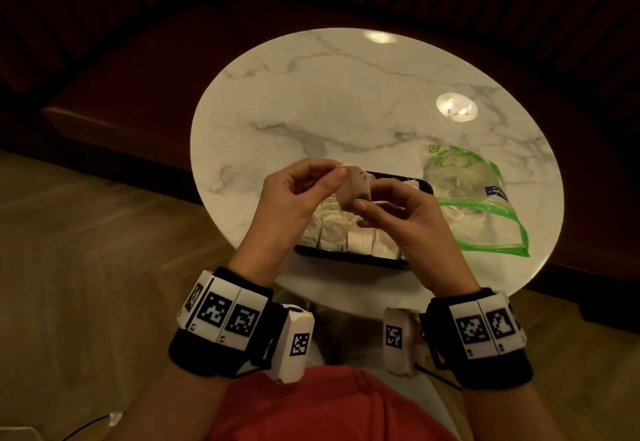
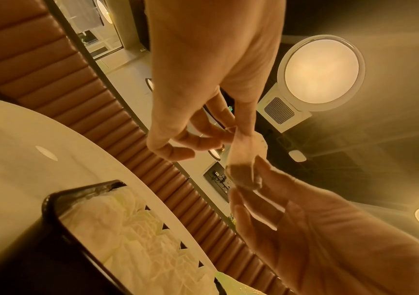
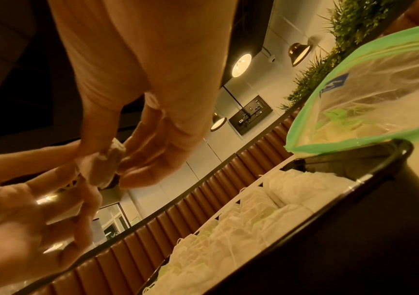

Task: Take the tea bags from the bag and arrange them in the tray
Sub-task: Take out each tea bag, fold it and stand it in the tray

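Both hands are raised above the near edge of a round, glossy white marble table [image 1: 311, 101] veined in grey. Between them hangs one tea bag [image 1: 353, 187], a small papery sachet, pale and slightly translucent, with a darker mass of leaf showing through its lower part. The left hand [image 1: 294, 198] pinches the bag's upper corner between thumb and forefinger, the other fingers curled; the right hand [image 1: 405, 222] pinches the lower edge with its thumb and fingertips. Directly below them sits the tray [image 1: 424, 186], a shallow black rectangular dish with rounded corners and a shiny rim, already packed with rows of soft, crinkled white tea bags [image 1: 332, 232] and their thin strings. Just to the right of the tray lies the bag [image 1: 474, 205], a clear, wrinkled plastic zip pouch with a green seal strip and green print, its mouth open toward the person, more sachets dimly visible inside.
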A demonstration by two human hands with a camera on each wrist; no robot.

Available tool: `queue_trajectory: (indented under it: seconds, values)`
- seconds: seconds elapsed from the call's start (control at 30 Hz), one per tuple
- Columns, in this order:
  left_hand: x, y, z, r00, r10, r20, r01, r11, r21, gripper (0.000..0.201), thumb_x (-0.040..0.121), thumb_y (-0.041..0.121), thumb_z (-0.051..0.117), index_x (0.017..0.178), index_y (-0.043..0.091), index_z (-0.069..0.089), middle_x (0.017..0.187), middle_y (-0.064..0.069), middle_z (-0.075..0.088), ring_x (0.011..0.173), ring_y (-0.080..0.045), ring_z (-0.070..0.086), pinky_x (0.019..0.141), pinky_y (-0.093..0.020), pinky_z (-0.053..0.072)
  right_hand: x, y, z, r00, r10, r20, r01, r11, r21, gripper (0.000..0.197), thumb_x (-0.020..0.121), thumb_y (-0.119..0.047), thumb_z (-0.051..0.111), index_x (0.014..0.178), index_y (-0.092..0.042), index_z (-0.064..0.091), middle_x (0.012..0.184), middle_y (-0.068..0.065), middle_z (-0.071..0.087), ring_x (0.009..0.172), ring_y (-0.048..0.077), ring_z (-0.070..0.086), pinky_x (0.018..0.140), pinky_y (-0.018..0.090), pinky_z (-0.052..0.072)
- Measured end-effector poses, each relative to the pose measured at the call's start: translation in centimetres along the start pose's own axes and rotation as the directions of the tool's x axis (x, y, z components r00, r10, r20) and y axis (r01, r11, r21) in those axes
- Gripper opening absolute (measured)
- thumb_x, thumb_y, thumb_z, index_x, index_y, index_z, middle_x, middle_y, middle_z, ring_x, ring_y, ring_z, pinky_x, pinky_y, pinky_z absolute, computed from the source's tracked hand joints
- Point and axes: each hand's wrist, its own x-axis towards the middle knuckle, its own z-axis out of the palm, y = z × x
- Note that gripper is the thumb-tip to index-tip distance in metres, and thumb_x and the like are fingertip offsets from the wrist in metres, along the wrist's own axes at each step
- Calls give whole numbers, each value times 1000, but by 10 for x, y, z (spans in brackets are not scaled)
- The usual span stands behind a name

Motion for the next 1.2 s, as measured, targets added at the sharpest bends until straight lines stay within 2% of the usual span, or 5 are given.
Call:
queue_trajectory:
  seconds: [0.27,0.5,0.67,1.0,1.2]
  values:
    - [-3,-1,4,996,41,-81,-30,989,142,19,84,21,74,97,14,63,96,-3,69,91,-9,67,83,-22,53,2,4,11,963,-170,-212,139,978,-153,14,86,-12,73,99,-11,67,94,1,70,87,21,70,73,33,58]
    - [-6,2,11,997,54,-50,-49,994,97,17,92,20,65,103,8,71,94,-5,74,92,-15,71,83,-24,55,1,8,21,933,-358,-42,310,856,-413,24,84,-11,74,108,-12,70,110,-1,61,99,10,61,78,22,52]
    - [0,-1,1,996,17,-86,-15,999,31,14,94,19,62,97,10,72,95,-11,74,96,-26,70,92,-41,56,1,4,10,972,-194,-131,160,960,-230,30,87,-19,71,115,-20,61,112,-6,64,101,10,63,82,23,52]
    - [2,-3,-3,998,42,-49,-40,999,31,23,76,28,81,93,15,73,98,-7,74,99,-23,69,91,-32,54,3,7,9,997,-77,-11,78,996,43,13,88,-3,65,100,-4,68,93,6,74,89,15,71,82,20,51]
    - [6,-7,-8,997,65,-38,-63,996,63,11,84,5,70,90,15,72,84,6,74,85,-8,70,79,-18,52,3,10,9,999,-45,10,46,994,-104,13,91,-11,64,101,-5,70,99,7,73,95,18,70,86,29,54]
